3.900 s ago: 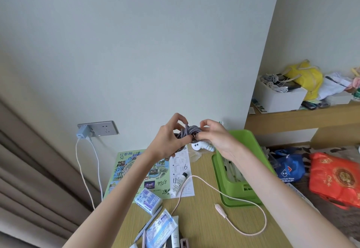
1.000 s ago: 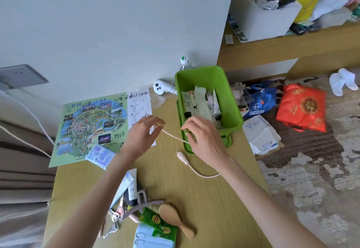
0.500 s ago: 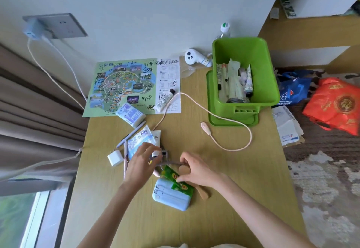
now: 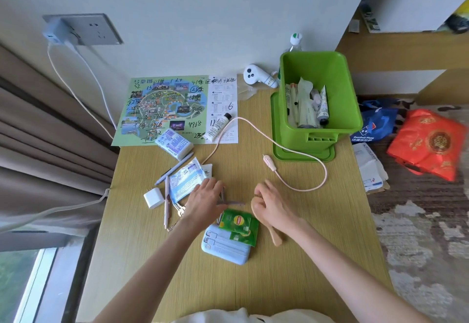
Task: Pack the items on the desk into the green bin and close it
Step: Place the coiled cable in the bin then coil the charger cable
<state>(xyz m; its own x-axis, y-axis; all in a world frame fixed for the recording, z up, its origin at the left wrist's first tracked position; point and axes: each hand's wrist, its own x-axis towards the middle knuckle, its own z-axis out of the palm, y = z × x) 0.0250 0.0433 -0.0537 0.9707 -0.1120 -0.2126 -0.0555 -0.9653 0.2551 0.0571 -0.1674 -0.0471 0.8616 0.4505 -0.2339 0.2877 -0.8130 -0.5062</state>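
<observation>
Trouble could come at the cable [image 4: 269,163] beside the green bin [image 4: 314,71]: flat left hand [image 4: 205,199] and curled right hand [image 4: 269,202], grip unclear, may snag it.

**Desk clutter, by material and finish**

The desk [image 4: 291,284] is matt, pale yellow wood-look laminate with a fine straight grain. The green bin [image 4: 317,69] is smooth, slightly glossy plastic. A folded map [image 4: 162,109] is printed paper with a faint sheen. The tissue pack [image 4: 186,179] has a crinkled, shiny film wrapper. The charger plug [image 4: 153,198] and game controller [image 4: 256,76] are glossy white plastic. The keys [image 4: 179,209] are metal. The tea sachets [image 4: 238,222] are glossy green. The blue case [image 4: 223,249] is matt plastic. The pink cable [image 4: 299,156] looks smooth and rubbery. The curtain [image 4: 38,132] is heavy matt cloth.
</observation>
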